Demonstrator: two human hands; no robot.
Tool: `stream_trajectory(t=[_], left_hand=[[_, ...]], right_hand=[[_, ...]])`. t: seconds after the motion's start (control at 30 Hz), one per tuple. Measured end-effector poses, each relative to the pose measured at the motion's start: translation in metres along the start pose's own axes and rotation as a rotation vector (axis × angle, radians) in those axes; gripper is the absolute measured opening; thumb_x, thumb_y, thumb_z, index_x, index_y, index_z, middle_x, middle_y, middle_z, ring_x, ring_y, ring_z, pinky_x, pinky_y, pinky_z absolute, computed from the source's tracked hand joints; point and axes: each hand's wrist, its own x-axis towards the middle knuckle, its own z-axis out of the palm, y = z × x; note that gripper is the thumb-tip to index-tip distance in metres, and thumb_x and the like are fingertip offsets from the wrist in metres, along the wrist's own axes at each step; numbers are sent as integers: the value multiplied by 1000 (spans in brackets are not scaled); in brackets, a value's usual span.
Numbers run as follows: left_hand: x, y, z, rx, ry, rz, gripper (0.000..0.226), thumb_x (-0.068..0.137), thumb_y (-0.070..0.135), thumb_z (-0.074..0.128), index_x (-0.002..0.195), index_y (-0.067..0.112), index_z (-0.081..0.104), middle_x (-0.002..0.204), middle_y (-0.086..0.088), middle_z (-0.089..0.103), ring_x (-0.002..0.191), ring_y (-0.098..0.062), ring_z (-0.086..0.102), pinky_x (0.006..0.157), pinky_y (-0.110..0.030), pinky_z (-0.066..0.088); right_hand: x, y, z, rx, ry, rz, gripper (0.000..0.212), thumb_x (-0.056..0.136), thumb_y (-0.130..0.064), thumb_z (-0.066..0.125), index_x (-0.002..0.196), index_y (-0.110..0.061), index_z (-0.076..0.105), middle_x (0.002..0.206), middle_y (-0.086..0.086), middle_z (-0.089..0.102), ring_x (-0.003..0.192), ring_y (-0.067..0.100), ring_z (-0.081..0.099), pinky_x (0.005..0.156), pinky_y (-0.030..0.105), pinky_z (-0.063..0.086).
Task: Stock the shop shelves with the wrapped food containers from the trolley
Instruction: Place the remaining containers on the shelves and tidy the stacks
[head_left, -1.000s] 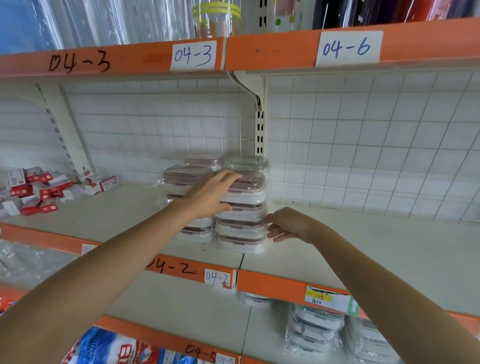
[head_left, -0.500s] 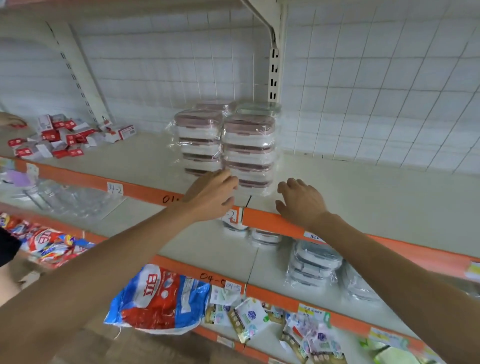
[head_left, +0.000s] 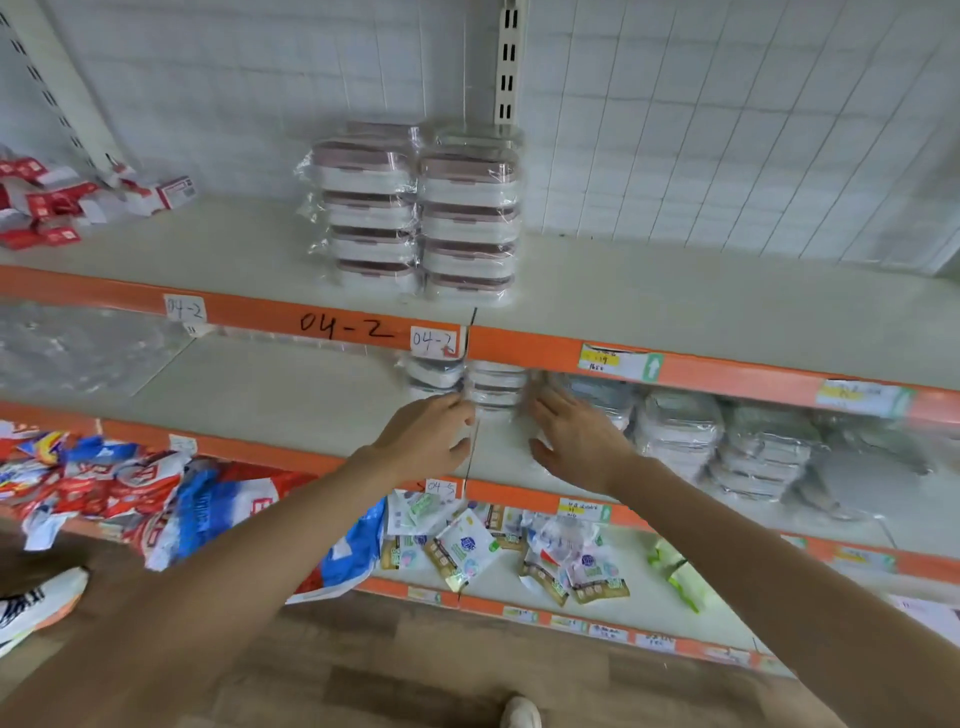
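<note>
Two stacks of wrapped food containers (head_left: 415, 218) with pink-brown lids stand side by side on the upper shelf (head_left: 675, 306) marked 04-2. One shelf lower, another wrapped container stack (head_left: 496, 387) sits near the front. My left hand (head_left: 426, 441) and my right hand (head_left: 576, 441) reach in on either side of that lower stack, fingers extended, holding nothing. Whether the fingertips touch the wrap is unclear. More wrapped containers (head_left: 680, 431) lie to the right on the same shelf. The trolley is out of view.
Small red and white boxes (head_left: 62, 197) lie at the upper shelf's left. Clear plastic packs (head_left: 78, 353) fill the lower shelf's left. Red and blue bags (head_left: 171, 493) and small sachets (head_left: 467, 545) hang over the bottom shelf. Another person's shoe (head_left: 36, 603) is at the left.
My view has tilted downward. Both hands left the upper stacks and dropped one shelf to the stack below the 04-2 label.
</note>
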Motion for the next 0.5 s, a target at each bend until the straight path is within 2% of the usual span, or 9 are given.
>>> stream_trajectory(t=[0.03,0.1,0.13,0.3,0.4,0.5], left_hand=[[-10,-5,4,-4,-33,-27,32,93,26,51,122,13,54,124,1,53,105,-16,54,83,-31,47],[-26,-12,8,-10,-78,-72,37,93,28,51,128,14,51,127,1,52,108,-17,53,86,-30,46],[-32,-14,8,-14,-86,-93,39,93,29,52,129,14,50,128,0,51,109,-17,53,87,-31,46],[-44,-25,8,-39,-67,-172,44,93,30,52,134,13,46,129,-2,49,113,-19,51,90,-32,44],[-38,-34,15,-50,-86,-215,46,93,31,52,135,13,44,131,-2,48,115,-19,49,91,-34,45],[-24,-56,41,-74,-40,-266,47,93,31,52,134,11,44,130,-3,49,117,-19,49,93,-34,44]], right_hand=[[-6,-9,4,6,-56,7,38,78,-17,67,111,2,61,107,18,61,101,35,61,76,41,53],[-15,-22,11,-2,-143,35,49,92,-26,56,134,-4,45,131,12,48,123,28,45,95,40,42],[-18,-26,14,-9,-179,53,52,95,-30,50,140,-8,38,137,9,42,128,25,38,100,38,38],[-10,-36,26,25,-274,100,57,97,-37,45,145,-12,28,143,5,34,131,22,33,105,36,35],[9,-36,36,96,-276,128,58,97,-37,46,145,-11,27,145,6,33,133,23,33,105,35,35],[38,-31,70,193,-245,172,59,97,-36,47,146,-11,26,147,6,32,132,24,36,101,32,35]])
